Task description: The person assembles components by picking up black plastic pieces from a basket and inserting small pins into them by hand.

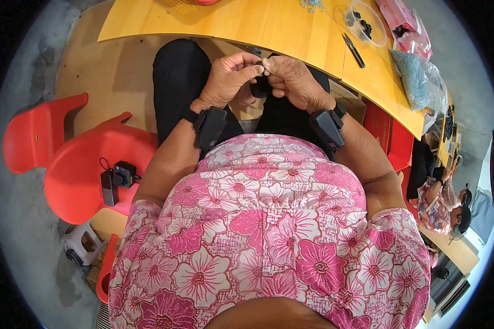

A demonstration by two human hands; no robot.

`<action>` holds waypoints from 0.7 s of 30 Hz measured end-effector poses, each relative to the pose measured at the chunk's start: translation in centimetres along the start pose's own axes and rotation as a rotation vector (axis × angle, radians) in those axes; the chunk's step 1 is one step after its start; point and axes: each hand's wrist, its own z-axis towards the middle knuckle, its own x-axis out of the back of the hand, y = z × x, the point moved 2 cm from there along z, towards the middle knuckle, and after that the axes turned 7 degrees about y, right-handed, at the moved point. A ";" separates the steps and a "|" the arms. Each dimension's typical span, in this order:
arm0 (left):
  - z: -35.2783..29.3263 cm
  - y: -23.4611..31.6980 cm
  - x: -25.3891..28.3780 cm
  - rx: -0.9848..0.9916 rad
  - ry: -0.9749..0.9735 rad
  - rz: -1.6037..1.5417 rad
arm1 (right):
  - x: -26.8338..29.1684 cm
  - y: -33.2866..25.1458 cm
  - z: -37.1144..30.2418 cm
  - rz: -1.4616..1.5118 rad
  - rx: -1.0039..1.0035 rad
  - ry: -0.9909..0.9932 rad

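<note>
Over my lap, just off the table's near edge, my left hand (230, 78) and my right hand (293, 79) meet at the fingertips. Thumb and forefinger of each are pinched together. A small dark piece (260, 86) shows at and below the fingertips. It is too small and too covered by the fingers to name. The other fingers of both hands curl in toward the palms. Each wrist wears a black strapped device.
Ahead, the yellow wooden table (291, 41) carries a clear plastic tub (374, 34) with black pieces, a black pen (353, 50), and a bag of blue-grey beads (410, 77). At left stand red plastic chairs (93, 164), one with black devices on it. Another person (439, 203) sits far right.
</note>
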 end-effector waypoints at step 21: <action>-0.1 -2.3 -0.1 0.379 -0.165 -0.509 | 0.1 0.1 -0.1 0.032 -0.090 0.072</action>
